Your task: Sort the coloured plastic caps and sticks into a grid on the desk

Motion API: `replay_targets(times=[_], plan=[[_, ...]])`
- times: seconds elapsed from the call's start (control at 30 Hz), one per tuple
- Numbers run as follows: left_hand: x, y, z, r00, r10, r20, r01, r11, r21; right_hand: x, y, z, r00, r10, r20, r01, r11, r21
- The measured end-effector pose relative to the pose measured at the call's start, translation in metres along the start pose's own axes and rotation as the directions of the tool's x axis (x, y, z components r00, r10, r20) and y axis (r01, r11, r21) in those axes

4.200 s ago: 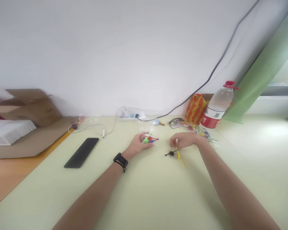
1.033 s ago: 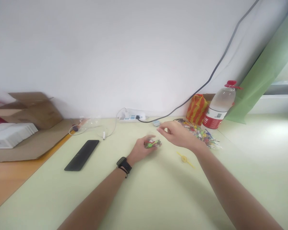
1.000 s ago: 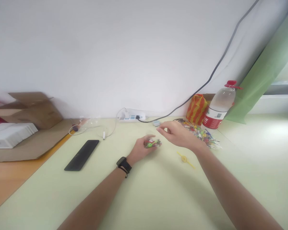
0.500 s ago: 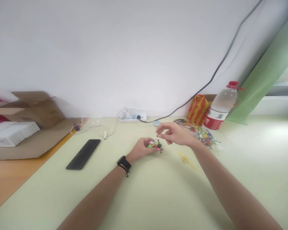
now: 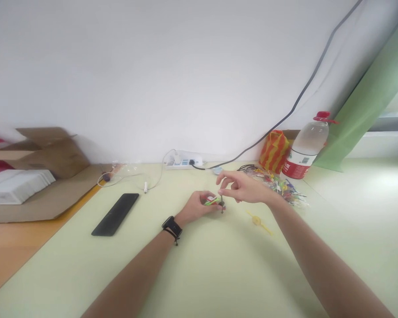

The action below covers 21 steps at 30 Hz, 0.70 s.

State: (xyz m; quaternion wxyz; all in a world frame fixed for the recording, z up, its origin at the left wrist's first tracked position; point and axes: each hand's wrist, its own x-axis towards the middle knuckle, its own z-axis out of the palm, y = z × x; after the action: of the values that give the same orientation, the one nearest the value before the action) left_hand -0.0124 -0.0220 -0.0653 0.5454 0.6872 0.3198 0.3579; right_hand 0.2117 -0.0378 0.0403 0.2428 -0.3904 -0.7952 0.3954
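My left hand, with a black watch on its wrist, is closed around a small toy-like object with red, white and bright green parts. A thin black piece with a wider middle stands out from its right side. My right hand is just above, index finger bent and apart from the thumb. Its thumb tip is at the upper end of the black piece; whether it presses on it is hard to see. To the right, a yellow piece with a round middle and two thin arms lies on the table.
Behind my right hand lies a pile of colourful small parts, beside a red-yellow striped bag and a large bottle. A black slab lies left. A power strip sits by the wall; a cardboard box is far left.
The fingertips of my right hand have come down to the top of the black piece, which has turned slightly. My left hand keeps its hold.
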Motion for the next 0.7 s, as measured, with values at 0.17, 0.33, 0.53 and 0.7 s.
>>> replay_targets(times=[0.17,0.33,0.53,0.7], plan=[[0.001,-0.003,0.0,1.0,0.007,-0.013,-0.007,1.0,0.015,-0.002,-0.001,-0.003,0.999,0.008,-0.046,-0.015,0.988,-0.155],[0.002,-0.006,-0.001,0.999,0.013,-0.045,-0.011,0.999,0.042,-0.001,0.003,-0.001,0.996,-0.044,-0.083,0.014,0.946,-0.324],[0.004,-0.004,-0.002,0.991,0.033,-0.13,-0.026,0.998,0.058,-0.003,0.003,-0.01,0.971,-0.07,-0.23,0.016,0.974,-0.225],[0.007,-0.007,-0.008,0.96,-0.07,-0.27,0.073,0.997,0.003,-0.014,0.022,-0.033,0.974,0.073,-0.215,-0.149,0.919,-0.364]])
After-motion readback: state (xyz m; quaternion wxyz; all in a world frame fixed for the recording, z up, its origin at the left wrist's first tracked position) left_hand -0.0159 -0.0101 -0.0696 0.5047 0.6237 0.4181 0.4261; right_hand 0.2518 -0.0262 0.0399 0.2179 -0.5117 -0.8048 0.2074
